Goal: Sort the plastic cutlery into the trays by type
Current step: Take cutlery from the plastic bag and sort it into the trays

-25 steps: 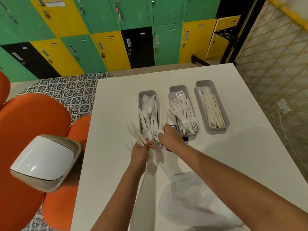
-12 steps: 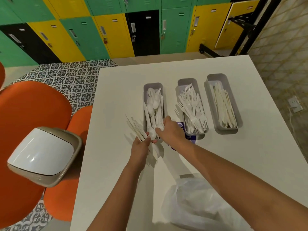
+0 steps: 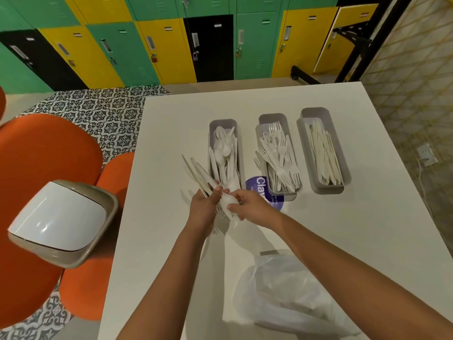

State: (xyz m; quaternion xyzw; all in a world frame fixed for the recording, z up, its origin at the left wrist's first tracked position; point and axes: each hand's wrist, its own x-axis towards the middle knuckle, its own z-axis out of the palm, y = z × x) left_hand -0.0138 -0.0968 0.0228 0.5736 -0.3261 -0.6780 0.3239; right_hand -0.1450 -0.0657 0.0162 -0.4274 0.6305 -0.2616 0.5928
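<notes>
Three grey trays stand side by side on the white table [image 3: 343,241]. The left tray [image 3: 212,126] holds white spoons, the middle tray [image 3: 263,119] white forks, the right tray [image 3: 305,115] white knives. My left hand [image 3: 204,211] grips a bundle of white plastic cutlery [image 3: 197,174], its handles fanning up and left beside the spoon tray. My right hand [image 3: 252,208] pinches a white spoon [image 3: 229,204] at the bundle's lower end, just in front of the spoon tray.
A crumpled clear plastic bag [image 3: 286,290] lies near the table's front edge. A purple round sticker [image 3: 257,187] sits between the spoon and fork trays. A white-lidded bin [image 3: 58,222] and orange chairs [image 3: 44,155] stand left of the table.
My right hand has pulled back from the near end of the spoon tray toward me and now pinches a spoon at the bundle. The left hand has stayed about where it was.
</notes>
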